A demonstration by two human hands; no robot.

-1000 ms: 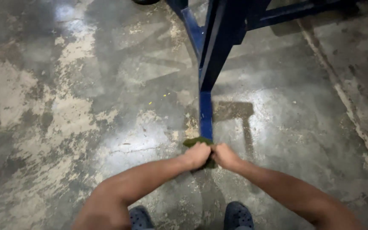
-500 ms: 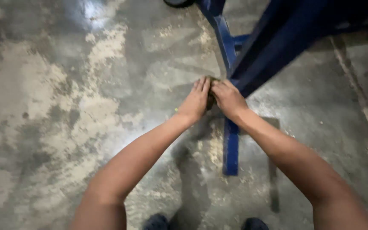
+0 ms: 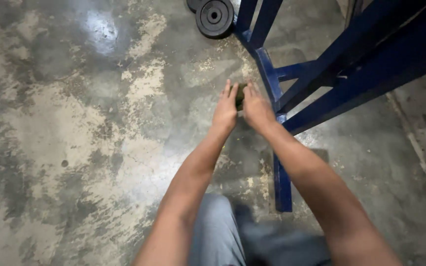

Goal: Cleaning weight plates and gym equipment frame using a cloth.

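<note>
My left hand (image 3: 225, 109) and right hand (image 3: 256, 109) press together, clamped on a dark green pad (image 3: 240, 95), just left of the blue steel frame (image 3: 277, 93). Black weight plates (image 3: 215, 17) lie beyond the frame's far foot.

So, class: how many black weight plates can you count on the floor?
2. One weight plate lies flat by the blue frame; a second plate is cut off at the top edge. Others may be hidden.

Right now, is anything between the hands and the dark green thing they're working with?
Nothing visible. The left hand and right hand already press the dark green thing between them, beside the blue metal frame.
</note>
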